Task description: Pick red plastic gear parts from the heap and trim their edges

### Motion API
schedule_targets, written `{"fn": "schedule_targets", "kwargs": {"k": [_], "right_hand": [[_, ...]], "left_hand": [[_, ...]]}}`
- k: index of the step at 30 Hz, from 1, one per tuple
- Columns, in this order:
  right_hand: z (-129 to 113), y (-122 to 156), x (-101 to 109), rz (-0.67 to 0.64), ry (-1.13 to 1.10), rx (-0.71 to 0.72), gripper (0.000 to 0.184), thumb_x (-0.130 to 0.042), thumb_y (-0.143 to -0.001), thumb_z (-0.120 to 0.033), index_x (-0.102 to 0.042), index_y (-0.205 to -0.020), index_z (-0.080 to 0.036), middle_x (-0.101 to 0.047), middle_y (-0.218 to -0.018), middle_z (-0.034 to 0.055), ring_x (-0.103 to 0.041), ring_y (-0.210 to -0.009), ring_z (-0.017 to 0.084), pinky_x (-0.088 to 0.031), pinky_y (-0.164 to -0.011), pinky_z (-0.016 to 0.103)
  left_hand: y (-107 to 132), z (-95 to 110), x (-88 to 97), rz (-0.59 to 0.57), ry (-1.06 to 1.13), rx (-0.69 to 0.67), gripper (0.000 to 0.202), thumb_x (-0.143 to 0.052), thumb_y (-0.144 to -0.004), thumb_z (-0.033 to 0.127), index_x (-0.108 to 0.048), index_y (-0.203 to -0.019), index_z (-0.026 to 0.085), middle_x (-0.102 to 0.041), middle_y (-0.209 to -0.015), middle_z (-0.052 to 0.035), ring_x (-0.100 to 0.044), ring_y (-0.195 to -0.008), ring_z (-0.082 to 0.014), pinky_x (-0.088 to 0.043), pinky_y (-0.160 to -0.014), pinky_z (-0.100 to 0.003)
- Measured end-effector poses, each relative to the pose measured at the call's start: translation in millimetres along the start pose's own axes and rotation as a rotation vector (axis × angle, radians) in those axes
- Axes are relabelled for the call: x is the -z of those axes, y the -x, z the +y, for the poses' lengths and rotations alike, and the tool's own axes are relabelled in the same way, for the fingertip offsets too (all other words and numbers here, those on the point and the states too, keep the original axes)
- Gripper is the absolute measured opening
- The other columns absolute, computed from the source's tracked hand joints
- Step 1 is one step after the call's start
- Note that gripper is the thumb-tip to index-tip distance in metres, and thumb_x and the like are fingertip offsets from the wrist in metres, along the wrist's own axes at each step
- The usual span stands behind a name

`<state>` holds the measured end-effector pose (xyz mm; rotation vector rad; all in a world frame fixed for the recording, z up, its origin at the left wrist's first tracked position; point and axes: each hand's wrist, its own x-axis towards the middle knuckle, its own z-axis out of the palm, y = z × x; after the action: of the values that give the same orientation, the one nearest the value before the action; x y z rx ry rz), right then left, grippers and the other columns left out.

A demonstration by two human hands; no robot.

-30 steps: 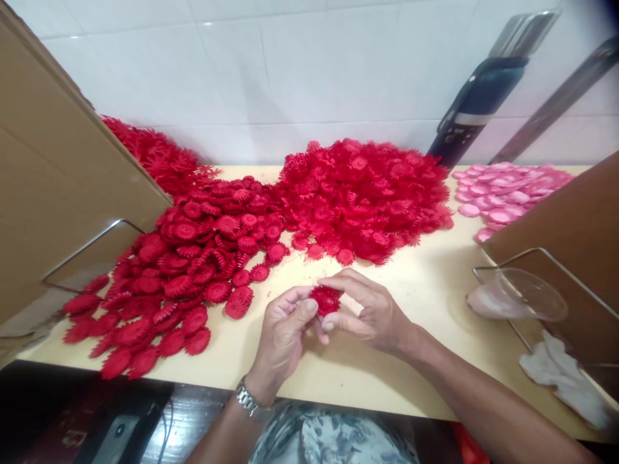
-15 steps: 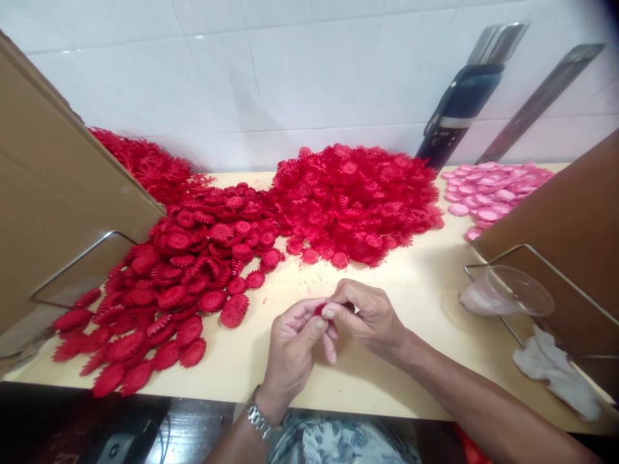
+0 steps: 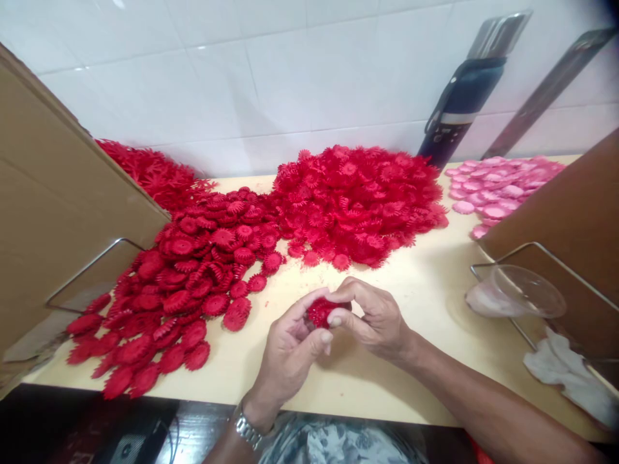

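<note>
My left hand (image 3: pixel 290 348) and my right hand (image 3: pixel 374 319) meet over the pale tabletop (image 3: pixel 425 290), both pinched round one small red toothed plastic flower piece (image 3: pixel 320 312). Fingers cover most of it. Just left of my hands lies a spread of flat red round pieces (image 3: pixel 193 283). Behind my hands rises a heap of red frilly flower pieces (image 3: pixel 355 203).
Brown cardboard panels on wire stands flank the table at left (image 3: pixel 62 212) and right (image 3: pixel 570 219). Pink discs (image 3: pixel 498 190) lie at the back right. A clear plastic cup (image 3: pixel 520 296) and a white cloth (image 3: pixel 565 374) lie at the right. More red pieces (image 3: pixel 149 171) sit behind the left panel.
The red piece has stayed between both hands. My fingers have shifted round it, covering it half a second ago and showing more of it now. The piles are unchanged.
</note>
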<state>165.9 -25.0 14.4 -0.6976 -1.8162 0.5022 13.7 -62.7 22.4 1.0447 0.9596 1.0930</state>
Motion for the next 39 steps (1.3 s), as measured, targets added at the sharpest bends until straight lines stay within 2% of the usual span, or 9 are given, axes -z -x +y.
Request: {"fn": "schedule_targets", "kwargs": {"k": [6,10,13,16,22,26,30,34,39], "right_hand": [[-5,6,-8,0.004,-0.083,-0.138,0.015,-0.050,-0.085,-0.020,-0.050,-0.071,-0.018,-0.054,-0.057,-0.0012,-0.051,-0.049,0.009,-0.041,-0.047,0.021],[-5,6,-7,-0.020,-0.107,-0.141,0.013,-0.049,-0.086,-0.028,-0.053,-0.080,-0.018,-0.056,-0.063,-0.0006,-0.053,-0.053,0.009,-0.044,-0.049,0.020],[-3,2,-2,-0.076,-0.134,-0.123,0.025,-0.057,-0.081,-0.034,-0.054,-0.098,-0.016,-0.058,-0.074,0.0021,-0.055,-0.064,0.011,-0.049,-0.058,0.023],[-3,0,0,-0.104,-0.126,-0.128,0.023,-0.058,-0.080,-0.029,-0.055,-0.099,-0.016,-0.061,-0.077,0.0037,-0.056,-0.066,0.011,-0.049,-0.060,0.025],[-4,4,-4,0.000,-0.146,-0.211,0.015,-0.058,-0.080,-0.025,-0.052,-0.092,-0.018,-0.059,-0.068,0.0005,-0.055,-0.059,0.011,-0.047,-0.055,0.025],[-2,3,-3,-0.013,-0.184,-0.203,0.024,-0.060,-0.079,-0.028,-0.051,-0.099,-0.018,-0.057,-0.074,0.0009,-0.056,-0.064,0.012,-0.049,-0.059,0.026],[-2,1,-2,-0.081,-0.218,-0.193,0.037,-0.063,-0.077,-0.032,-0.050,-0.108,-0.017,-0.058,-0.075,0.0013,-0.057,-0.069,0.013,-0.050,-0.064,0.027],[-8,3,-5,-0.121,-0.282,-0.187,0.022,-0.057,-0.083,-0.025,-0.054,-0.102,-0.016,-0.062,-0.069,0.0006,-0.060,-0.059,0.011,-0.050,-0.059,0.025],[-10,6,-7,0.015,-0.043,-0.123,0.009,-0.052,-0.084,-0.024,-0.055,-0.080,-0.017,-0.058,-0.064,0.0015,-0.056,-0.053,0.011,-0.045,-0.050,0.024]], "left_hand": [[-5,-13,-11.8,0.161,-0.100,-0.108,0.025,-0.057,-0.080,0.035,-0.066,-0.091,0.015,-0.054,-0.054,0.0018,-0.040,-0.035,-0.0046,-0.029,-0.036,-0.018],[-13,-11,-11.7,0.235,0.018,-0.087,0.025,-0.059,-0.078,0.038,-0.064,-0.071,0.014,-0.051,-0.053,0.0023,-0.040,-0.042,-0.0044,-0.030,-0.039,-0.016],[-17,-4,-8.7,0.205,0.153,-0.030,0.022,-0.063,-0.075,0.037,-0.064,-0.079,0.015,-0.054,-0.055,0.0024,-0.038,-0.041,-0.0034,-0.028,-0.038,-0.015],[-15,0,-6.3,0.143,0.233,-0.004,0.024,-0.064,-0.075,0.031,-0.059,-0.094,0.018,-0.054,-0.054,0.0047,-0.030,-0.036,-0.0011,-0.024,-0.036,-0.013],[-10,-4,-9.4,0.074,0.341,-0.063,0.032,-0.069,-0.070,0.030,-0.056,-0.097,0.020,-0.061,-0.073,-0.0004,-0.053,-0.055,-0.0081,-0.043,-0.049,-0.017],[-11,-5,-8.0,0.123,0.320,-0.065,0.033,-0.071,-0.067,0.021,-0.060,-0.098,0.019,-0.063,-0.074,-0.0012,-0.054,-0.058,-0.0080,-0.045,-0.052,-0.016],[-9,-5,-2.3,0.160,0.247,-0.098,0.027,-0.070,-0.068,0.022,-0.063,-0.094,0.018,-0.064,-0.069,-0.0009,-0.054,-0.050,-0.0084,-0.045,-0.046,-0.018],[-5,-9,-2.4,0.167,0.131,-0.168,0.020,-0.066,-0.073,0.024,-0.065,-0.092,0.020,-0.067,-0.073,-0.0020,-0.055,-0.046,-0.0092,-0.044,-0.042,-0.020],[-5,-15,-12.7,0.269,0.037,-0.225,0.013,-0.060,-0.078,0.029,-0.065,-0.081,0.017,-0.058,-0.054,0.0023,-0.043,-0.034,-0.0047,-0.033,-0.034,-0.017]]}}
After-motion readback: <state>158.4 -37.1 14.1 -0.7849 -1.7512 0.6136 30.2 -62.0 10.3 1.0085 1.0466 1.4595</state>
